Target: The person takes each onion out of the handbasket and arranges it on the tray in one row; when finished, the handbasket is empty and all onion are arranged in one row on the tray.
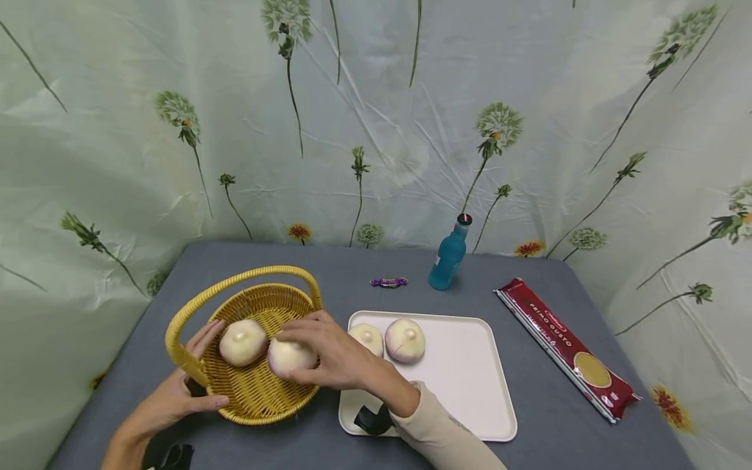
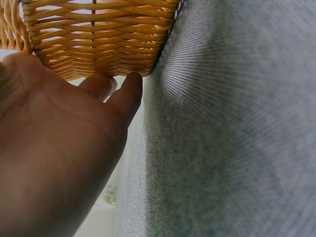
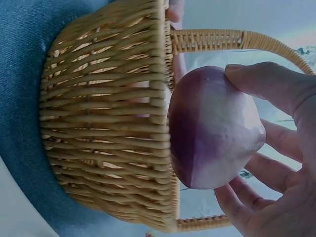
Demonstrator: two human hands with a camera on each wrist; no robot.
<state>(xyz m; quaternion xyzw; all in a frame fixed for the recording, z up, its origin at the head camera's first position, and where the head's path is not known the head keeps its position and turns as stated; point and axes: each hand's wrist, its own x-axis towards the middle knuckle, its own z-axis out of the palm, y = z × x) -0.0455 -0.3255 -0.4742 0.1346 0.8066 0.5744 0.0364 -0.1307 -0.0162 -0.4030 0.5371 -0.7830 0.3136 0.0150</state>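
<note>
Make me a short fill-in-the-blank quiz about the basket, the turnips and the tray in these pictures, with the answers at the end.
1. The right hand holds a turnip over the yellow ____.
2. The number of turnips resting on the white tray is ____.
3. The left hand touches the basket on its outer ____.
4. The upright bottle behind the tray is coloured ____.

Missing words: basket; two; wall; blue

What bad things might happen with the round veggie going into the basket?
The right hand holds the turnip only by its fingers at the basket rim, so it might slip or bump the turnip inside. The left hand only braces the basket's side, so it might tip.
</note>
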